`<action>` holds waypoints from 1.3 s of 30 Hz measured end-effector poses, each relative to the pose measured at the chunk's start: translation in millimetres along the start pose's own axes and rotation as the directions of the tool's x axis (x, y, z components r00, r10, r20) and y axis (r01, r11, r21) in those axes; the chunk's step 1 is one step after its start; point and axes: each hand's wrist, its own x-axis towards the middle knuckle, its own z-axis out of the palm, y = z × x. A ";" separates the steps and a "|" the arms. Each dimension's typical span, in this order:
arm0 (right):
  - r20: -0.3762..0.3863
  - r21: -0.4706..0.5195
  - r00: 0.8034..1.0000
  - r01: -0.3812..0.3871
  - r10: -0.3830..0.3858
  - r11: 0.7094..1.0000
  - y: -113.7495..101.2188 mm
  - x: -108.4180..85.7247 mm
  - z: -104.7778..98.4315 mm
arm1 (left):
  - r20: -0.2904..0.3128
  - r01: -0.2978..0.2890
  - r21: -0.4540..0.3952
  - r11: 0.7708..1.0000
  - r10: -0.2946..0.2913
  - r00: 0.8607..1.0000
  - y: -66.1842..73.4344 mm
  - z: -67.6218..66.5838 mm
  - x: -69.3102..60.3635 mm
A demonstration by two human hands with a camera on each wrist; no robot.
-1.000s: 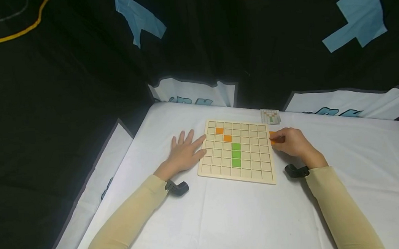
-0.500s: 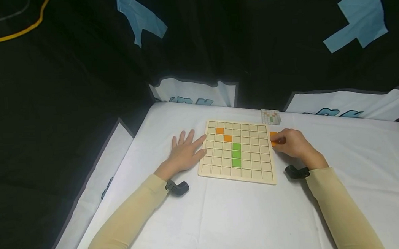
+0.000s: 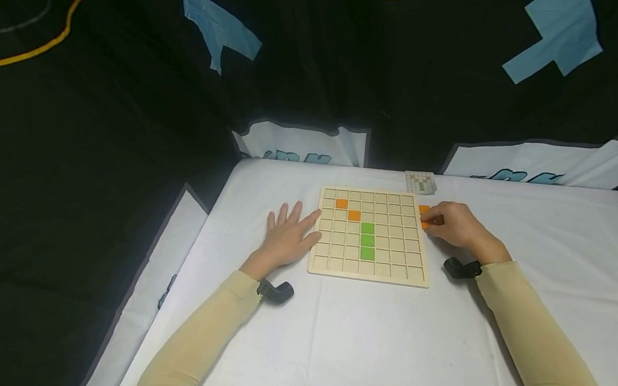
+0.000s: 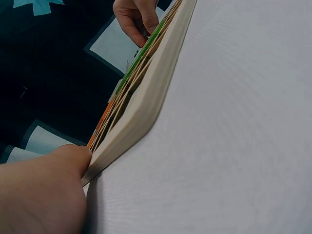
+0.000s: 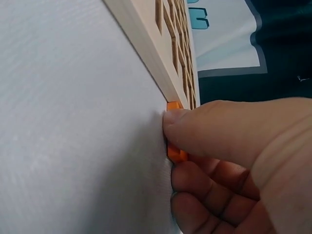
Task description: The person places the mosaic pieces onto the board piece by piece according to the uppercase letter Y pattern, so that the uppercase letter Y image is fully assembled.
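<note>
A wooden grid board (image 3: 396, 235) lies flat on the white cloth. Two orange tiles (image 3: 354, 215) sit diagonally in its cells, and three green tiles (image 3: 367, 241) form a column below them. My left hand (image 3: 282, 242) has its fingers spread, with thumb and index finger touching the board's left edge. Beside the right edge, my right hand (image 3: 451, 222) pinches an orange tile (image 5: 174, 151) between thumb and fingers, low over the cloth. More orange (image 3: 424, 208) shows just beyond the fingertips in the head view; whether it is a separate tile I cannot tell.
A small card (image 3: 420, 182) printed with a coloured grid lies behind the board's far right corner. The white cloth (image 3: 371, 342) covers the table. Dark drapes with blue tape (image 3: 556, 27) hang behind and to the left.
My right hand has shifted very slightly, and a bit more orange shows at its fingertips. The left hand stays at the board's edge; the tiles on the board are unchanged.
</note>
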 end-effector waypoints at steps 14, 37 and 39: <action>0.000 0.027 1.000 0.012 -0.012 1.000 5.1 -2.6 -3.2 | 0.001 0.000 0.006 1.000 0.000 1.000 1.7 0.5 0.5; -0.029 0.084 0.991 0.134 -0.132 0.987 -20.3 12.4 4.4 | -0.008 0.000 -0.001 1.000 0.000 1.000 1.0 0.9 -1.2; -0.035 0.082 0.987 0.160 -0.157 0.984 -22.7 15.6 4.4 | -0.012 0.000 0.000 1.000 0.000 1.000 1.2 0.5 -0.6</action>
